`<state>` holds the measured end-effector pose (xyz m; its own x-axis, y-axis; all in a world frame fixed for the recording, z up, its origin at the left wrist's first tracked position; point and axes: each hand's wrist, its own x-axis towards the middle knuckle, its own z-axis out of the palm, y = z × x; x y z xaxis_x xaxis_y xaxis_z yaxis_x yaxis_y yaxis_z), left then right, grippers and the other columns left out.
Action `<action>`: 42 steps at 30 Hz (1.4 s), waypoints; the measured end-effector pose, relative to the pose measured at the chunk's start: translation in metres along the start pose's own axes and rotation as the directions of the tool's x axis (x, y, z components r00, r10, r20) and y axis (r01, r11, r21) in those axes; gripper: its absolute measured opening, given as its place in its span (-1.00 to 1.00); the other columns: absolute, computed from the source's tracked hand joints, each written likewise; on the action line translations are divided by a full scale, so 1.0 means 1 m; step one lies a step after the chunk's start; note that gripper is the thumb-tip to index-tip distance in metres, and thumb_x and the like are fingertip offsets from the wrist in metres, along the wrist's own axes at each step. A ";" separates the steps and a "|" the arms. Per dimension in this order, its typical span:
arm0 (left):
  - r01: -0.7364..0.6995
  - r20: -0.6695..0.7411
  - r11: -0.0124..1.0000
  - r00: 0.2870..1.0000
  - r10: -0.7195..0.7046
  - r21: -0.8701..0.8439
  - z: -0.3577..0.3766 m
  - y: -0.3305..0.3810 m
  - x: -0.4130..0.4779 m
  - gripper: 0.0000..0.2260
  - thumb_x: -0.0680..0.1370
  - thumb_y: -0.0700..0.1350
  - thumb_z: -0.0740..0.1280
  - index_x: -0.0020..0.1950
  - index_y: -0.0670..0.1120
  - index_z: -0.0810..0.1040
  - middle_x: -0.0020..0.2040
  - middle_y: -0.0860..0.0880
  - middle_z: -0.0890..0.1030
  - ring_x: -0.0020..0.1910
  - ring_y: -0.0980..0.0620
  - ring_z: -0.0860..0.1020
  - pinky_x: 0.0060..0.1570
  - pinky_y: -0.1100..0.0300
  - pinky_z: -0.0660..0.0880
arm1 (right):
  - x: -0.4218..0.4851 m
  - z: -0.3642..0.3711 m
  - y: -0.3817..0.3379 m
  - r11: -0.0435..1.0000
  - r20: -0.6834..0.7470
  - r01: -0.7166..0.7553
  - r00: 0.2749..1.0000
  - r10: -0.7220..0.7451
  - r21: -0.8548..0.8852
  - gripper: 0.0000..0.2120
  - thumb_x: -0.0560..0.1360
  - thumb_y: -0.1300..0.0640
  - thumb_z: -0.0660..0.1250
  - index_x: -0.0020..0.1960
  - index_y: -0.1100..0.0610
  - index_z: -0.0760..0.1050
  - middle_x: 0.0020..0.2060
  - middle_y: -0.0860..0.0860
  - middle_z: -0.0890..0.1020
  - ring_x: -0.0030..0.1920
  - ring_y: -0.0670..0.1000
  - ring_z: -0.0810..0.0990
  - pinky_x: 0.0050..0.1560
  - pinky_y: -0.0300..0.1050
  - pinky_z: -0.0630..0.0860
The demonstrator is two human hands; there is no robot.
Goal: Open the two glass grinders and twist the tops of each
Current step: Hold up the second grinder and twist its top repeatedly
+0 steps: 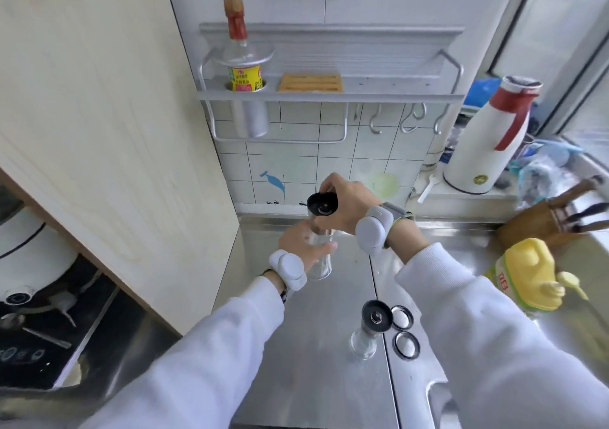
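Observation:
A glass grinder (322,257) stands upright near the back of the steel counter. My left hand (303,240) wraps round its clear body. My right hand (346,204) grips its black top (323,203) from above. The second glass grinder (365,338) stands alone nearer to me, its black top (376,316) uncovered. Two round black-rimmed lids (402,317) (406,344) lie flat on the counter just right of it.
A yellow oil jug (527,275) and a wooden knife block (553,221) stand at the right. A white and red thermos (484,138) sits on the back ledge. A wall rack (329,92) holds a bottle. A wooden panel (99,132) bounds the left.

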<state>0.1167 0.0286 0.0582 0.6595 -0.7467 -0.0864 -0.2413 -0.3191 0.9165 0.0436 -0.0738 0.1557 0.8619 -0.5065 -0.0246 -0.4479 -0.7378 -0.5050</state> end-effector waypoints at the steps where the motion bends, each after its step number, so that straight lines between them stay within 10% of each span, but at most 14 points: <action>1: -0.020 0.009 1.000 1.000 0.020 0.004 -0.003 0.007 0.004 -0.69 0.28 0.14 0.43 -0.06 0.06 0.52 -0.13 0.14 0.57 -0.01 -0.02 0.58 0.00 -0.09 0.57 | 0.002 -0.006 -0.003 1.000 -0.023 -0.001 1.000 0.001 -0.003 -0.53 0.32 0.00 0.42 0.15 0.07 0.35 -0.04 0.00 0.59 -0.04 0.07 0.51 -0.19 -0.12 0.42; 14: -0.182 -0.147 0.980 0.975 0.168 -0.087 -0.033 0.054 0.050 -0.72 0.33 -0.05 0.52 0.00 -0.05 0.59 -0.13 -0.01 0.63 -0.29 -0.11 0.65 -0.23 -0.10 0.62 | 0.027 -0.071 -0.019 1.000 -0.044 0.005 0.999 -0.003 0.030 -0.59 0.38 -0.15 0.39 0.13 0.04 0.45 -0.08 -0.08 0.50 -0.18 -0.03 0.49 -0.24 -0.21 0.38; 42: -0.226 -0.113 0.963 0.971 0.210 -0.146 -0.041 0.065 0.060 -0.58 0.25 0.07 0.54 0.07 0.04 0.62 -0.05 0.00 0.68 -0.04 -0.10 0.64 -0.02 -0.18 0.58 | 0.046 -0.084 -0.030 0.975 -0.214 0.065 0.970 -0.111 -0.210 -0.78 0.45 -0.03 0.37 -0.05 0.12 0.57 0.03 0.00 0.56 0.04 0.04 0.51 -0.07 -0.16 0.37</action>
<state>0.1697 -0.0125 0.1290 0.6704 -0.7261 0.1531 -0.2774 -0.0539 0.9592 0.0771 -0.1124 0.2422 0.8353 -0.5052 0.2170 -0.4307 -0.8465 -0.3129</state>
